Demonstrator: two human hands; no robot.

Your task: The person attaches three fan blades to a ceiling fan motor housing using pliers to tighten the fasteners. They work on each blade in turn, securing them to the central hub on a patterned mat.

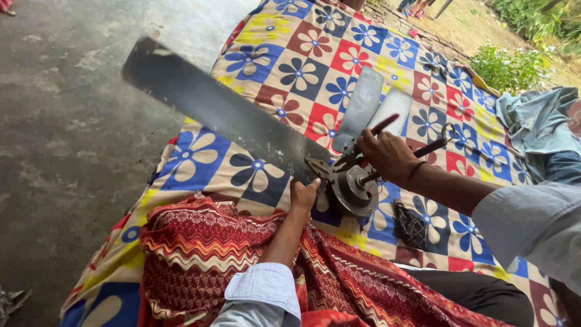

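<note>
A ceiling fan lies across a flower-patterned sheet [284, 54]. Its long grey blade [212, 106] points up and to the left, and two shorter-looking blades [363, 103] point away behind the round metal motor hub [354, 188]. My left hand [302, 197] grips the root of the long blade right beside the hub. My right hand [387, 154] is closed around the dark rod [433, 145] that rises from the hub and ends in a ring. A reddish handle [382, 125] sticks out above its fingers; what it belongs to is hidden.
A red zigzag-patterned cloth [200, 254] covers my lap at the front. A small black object [410, 225] lies on the sheet right of the hub. Grey concrete floor [66, 151] lies to the left, a crumpled blue cloth [535, 121] at the right, and green plants [505, 66] beyond.
</note>
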